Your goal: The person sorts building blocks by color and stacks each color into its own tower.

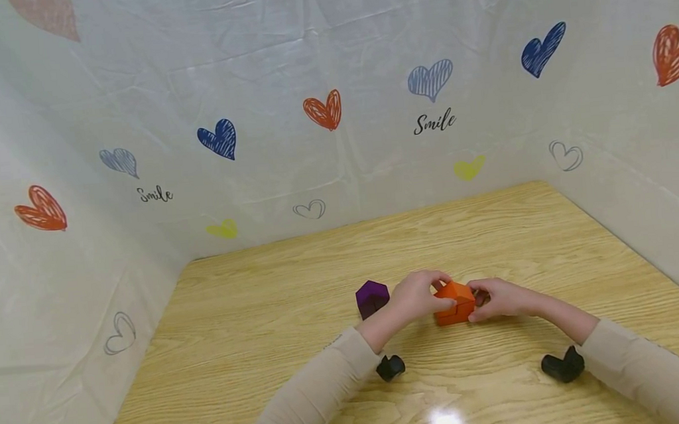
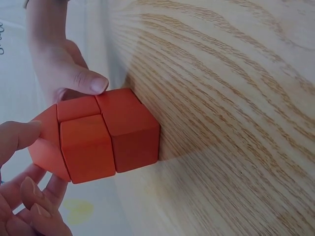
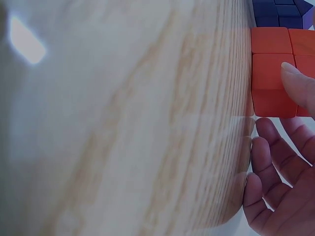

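An orange block stack (image 1: 454,304), made of several blocks with a sloped top, stands on the wooden table. My left hand (image 1: 416,294) pinches the sloped upper part between thumb and fingers. In the left wrist view, the left fingers (image 2: 44,209) curl beneath that sloped piece (image 2: 49,130). My right hand (image 1: 500,298) grips the stack from the right side, low down. The right wrist view has the right thumb (image 3: 300,87) on a face of the stack (image 3: 270,73), with curled fingers beside it. Thin seams show between the blocks.
A purple block stack (image 1: 373,297) stands just left of the left hand. Two small black objects, one near the left sleeve (image 1: 391,367) and one near the right sleeve (image 1: 563,364), show below the wrists. A white heart-printed curtain (image 1: 271,177) surrounds the table (image 1: 251,312).
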Demonstrator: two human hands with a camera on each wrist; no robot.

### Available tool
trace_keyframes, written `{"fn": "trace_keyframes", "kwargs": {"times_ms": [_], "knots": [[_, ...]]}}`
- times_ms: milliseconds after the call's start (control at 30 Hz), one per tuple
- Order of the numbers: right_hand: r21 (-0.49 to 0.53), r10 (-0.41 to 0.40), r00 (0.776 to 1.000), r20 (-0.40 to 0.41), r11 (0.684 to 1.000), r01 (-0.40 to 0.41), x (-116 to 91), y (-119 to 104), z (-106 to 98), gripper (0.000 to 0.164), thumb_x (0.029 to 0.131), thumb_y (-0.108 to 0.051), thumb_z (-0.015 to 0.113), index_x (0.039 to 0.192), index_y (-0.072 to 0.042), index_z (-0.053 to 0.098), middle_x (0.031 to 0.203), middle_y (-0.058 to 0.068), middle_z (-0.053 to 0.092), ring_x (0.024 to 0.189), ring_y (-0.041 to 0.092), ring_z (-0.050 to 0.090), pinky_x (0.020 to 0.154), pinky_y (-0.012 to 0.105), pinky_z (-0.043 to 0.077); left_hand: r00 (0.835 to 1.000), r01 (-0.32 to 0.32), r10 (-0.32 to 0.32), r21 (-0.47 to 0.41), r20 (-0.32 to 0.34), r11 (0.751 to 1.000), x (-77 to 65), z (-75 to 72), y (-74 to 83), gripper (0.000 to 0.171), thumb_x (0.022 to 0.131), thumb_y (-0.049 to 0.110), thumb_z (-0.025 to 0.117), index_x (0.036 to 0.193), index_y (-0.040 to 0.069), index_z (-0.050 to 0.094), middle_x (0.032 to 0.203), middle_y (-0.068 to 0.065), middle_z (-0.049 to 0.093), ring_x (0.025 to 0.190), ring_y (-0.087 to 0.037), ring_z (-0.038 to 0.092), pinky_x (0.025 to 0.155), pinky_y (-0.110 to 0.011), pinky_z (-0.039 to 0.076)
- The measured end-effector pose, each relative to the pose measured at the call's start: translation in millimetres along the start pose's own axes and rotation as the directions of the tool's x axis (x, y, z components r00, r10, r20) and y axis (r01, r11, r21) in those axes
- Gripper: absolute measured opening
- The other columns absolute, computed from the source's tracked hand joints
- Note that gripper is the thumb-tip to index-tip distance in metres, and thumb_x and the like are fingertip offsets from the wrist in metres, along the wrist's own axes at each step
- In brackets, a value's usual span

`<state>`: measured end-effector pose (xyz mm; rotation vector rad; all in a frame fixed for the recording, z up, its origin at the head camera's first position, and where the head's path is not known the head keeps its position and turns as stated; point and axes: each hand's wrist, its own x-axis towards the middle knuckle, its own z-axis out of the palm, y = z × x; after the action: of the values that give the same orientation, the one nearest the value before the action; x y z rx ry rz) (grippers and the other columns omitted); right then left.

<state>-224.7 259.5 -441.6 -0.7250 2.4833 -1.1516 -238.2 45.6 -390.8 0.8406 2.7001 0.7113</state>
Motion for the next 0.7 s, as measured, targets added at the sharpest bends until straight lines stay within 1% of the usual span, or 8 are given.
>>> {"fn": "trace_keyframes", "kwargs": {"times_ms": [167,267,333,433,500,567,633,700], "knots": [[0.004,0.005,1.0,0.003,1.0,-0.005,0.5,0.0,0.2,0.03,0.08,-0.024,0.07,0.098,-0.005,0.055,0.084,0.001,0.055,0.075,0.007,0.051,0.067,0.023,0.044,1.0,0.012,-0.012,0.007,0.002,1.0,0.3,0.8,-0.8,0.038,0.078,0.034,0.072,0.112,0.022,0.063,0.092,0.008,0.062,0.079,-0.004,0.053,0.063,-0.016,0.041],[0.003,0.005,1.0,0.002,1.0,-0.005,0.8,0.2,0.8,0.03,0.08,-0.024,0.071,0.097,-0.005,0.055,0.084,0.001,0.055,0.075,0.007,0.051,0.067,0.023,0.044,1.0,0.014,-0.014,0.003,0.003,1.0,0.1,1.1,-2.2,0.04,0.078,0.036,0.072,0.114,0.023,0.062,0.094,0.008,0.063,0.083,-0.006,0.054,0.066,-0.017,0.042],[0.002,0.001,1.0,0.001,1.0,-0.001,1.0,0.6,1.1,0.03,0.08,-0.024,0.071,0.097,-0.006,0.055,0.084,0.001,0.055,0.075,0.007,0.051,0.067,0.023,0.044,1.0,0.022,-0.022,-0.027,0.002,0.999,-0.9,0.9,-3.5,0.045,0.078,0.039,0.071,0.118,0.023,0.06,0.097,0.007,0.063,0.086,-0.007,0.055,0.067,-0.018,0.043],[0.006,-0.003,1.0,0.0,1.0,0.003,1.2,1.4,1.4,0.03,0.08,-0.025,0.071,0.097,-0.006,0.055,0.084,0.0,0.056,0.075,0.007,0.051,0.066,0.024,0.044,0.999,0.04,-0.041,-0.121,-0.01,0.992,-4.7,-2.4,-5.7,0.052,0.079,0.047,0.067,0.124,0.023,0.056,0.104,0.006,0.062,0.089,-0.009,0.056,0.067,-0.02,0.044],[0.016,-0.005,1.0,0.002,1.0,0.005,1.2,1.9,1.1,0.031,0.08,-0.024,0.071,0.1,-0.005,0.056,0.086,0.0,0.056,0.075,0.007,0.051,0.067,0.023,0.044,0.998,0.054,-0.06,-0.192,-0.026,0.98,-8.8,-7.4,-7.4,0.055,0.08,0.052,0.063,0.126,0.025,0.054,0.107,0.006,0.062,0.089,-0.01,0.056,0.067,-0.022,0.045],[0.026,-0.011,1.0,0.006,1.0,0.011,0.9,2.0,0.4,0.034,0.08,-0.024,0.071,0.103,-0.003,0.055,0.088,0.001,0.058,0.077,0.008,0.052,0.069,0.024,0.044,0.997,0.054,-0.068,-0.246,-0.048,0.968,-13.4,-15.4,-9.1,0.055,0.082,0.055,0.058,0.127,0.025,0.053,0.109,0.006,0.061,0.088,-0.011,0.057,0.067,-0.024,0.046],[0.032,-0.017,1.0,0.014,0.999,0.017,0.0,2.7,-1.1,0.04,0.08,-0.024,0.071,0.11,-0.002,0.054,0.093,0.002,0.059,0.08,0.008,0.053,0.072,0.023,0.045,0.995,0.043,-0.065,-0.266,-0.075,0.963,-18.2,-26.0,-10.9,0.053,0.083,0.056,0.055,0.127,0.026,0.052,0.11,0.006,0.06,0.089,-0.011,0.057,0.069,-0.025,0.046],[0.028,-0.024,0.999,0.024,0.999,0.024,-1.9,3.0,-4.3,0.046,0.08,-0.023,0.07,0.116,0.001,0.052,0.1,0.005,0.059,0.085,0.01,0.054,0.073,0.024,0.046,0.992,0.016,-0.046,-0.257,-0.113,0.966,-22.5,-38.1,-13.9,0.052,0.085,0.055,0.053,0.128,0.025,0.052,0.11,0.005,0.061,0.086,-0.011,0.057,0.069,-0.025,0.046]]}}
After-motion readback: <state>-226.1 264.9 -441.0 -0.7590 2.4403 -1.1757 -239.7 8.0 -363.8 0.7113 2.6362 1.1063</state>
